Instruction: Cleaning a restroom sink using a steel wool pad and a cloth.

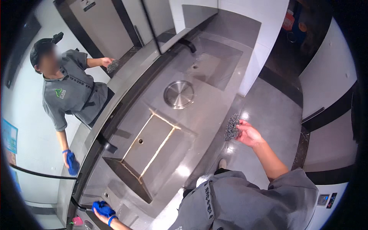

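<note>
My left hand (100, 218), low at the left, is closed around a bundled blue cloth (103, 208) above the near end of the grey washbasin counter (207, 103). A blue band circles that wrist. On the other side, my right hand (250, 135) pinches a dark grey steel wool scourer (231, 127) between thumb and fingers, held in the air over the floor beside the counter's edge. Between the hands lies the middle basin (147, 142), with pale beige lines along its seams and a small round drain hole (140, 141).
A round steel disc (179, 94) sits in the counter before the far basin (207, 66). Black faucets (188, 45) line the wall side, below a mirror (126, 73) reflecting me. A pink item (78, 220) lies at the lower left. Grey floor (268, 111) and door panels are at right.
</note>
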{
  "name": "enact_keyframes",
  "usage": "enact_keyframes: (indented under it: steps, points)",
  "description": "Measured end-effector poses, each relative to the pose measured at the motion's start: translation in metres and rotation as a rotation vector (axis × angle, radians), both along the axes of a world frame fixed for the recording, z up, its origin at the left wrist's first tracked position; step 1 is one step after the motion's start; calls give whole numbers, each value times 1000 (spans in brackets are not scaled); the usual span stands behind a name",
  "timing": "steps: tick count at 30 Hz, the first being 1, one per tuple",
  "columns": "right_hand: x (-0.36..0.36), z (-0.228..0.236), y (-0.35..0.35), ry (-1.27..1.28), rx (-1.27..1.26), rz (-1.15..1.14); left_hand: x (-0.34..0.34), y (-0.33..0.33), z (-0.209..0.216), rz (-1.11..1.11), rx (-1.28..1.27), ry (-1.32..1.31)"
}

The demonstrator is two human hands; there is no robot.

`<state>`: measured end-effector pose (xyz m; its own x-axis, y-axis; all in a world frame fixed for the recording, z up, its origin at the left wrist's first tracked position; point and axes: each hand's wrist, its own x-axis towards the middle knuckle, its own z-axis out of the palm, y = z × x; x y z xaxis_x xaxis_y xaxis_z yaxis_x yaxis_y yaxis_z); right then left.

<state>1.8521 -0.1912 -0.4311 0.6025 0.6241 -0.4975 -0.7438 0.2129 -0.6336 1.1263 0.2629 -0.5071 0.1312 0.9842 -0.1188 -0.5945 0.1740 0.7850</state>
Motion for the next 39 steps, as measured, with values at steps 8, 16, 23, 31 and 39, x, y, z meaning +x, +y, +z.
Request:
enact_keyframes:
  steps: [8, 16, 23, 31, 39]
  points:
    - [160, 20, -54, -10, 111, -11, 543, -85, 129, -389, -354, 82]
    - [325, 3, -39, -152, -64, -108, 885, -81, 129, -837, -276, -75]
    - [425, -9, -22, -317, -332, -154, 1011, -55, 73, -870, -271, -131]
    - [624, -72, 27, -1249, -996, -34, 1044, -43, 22, -683, -509, 24]
    - [768, -98, 70, -1814, -1070, 27, 1055, -57, 20, -676, -499, -4]
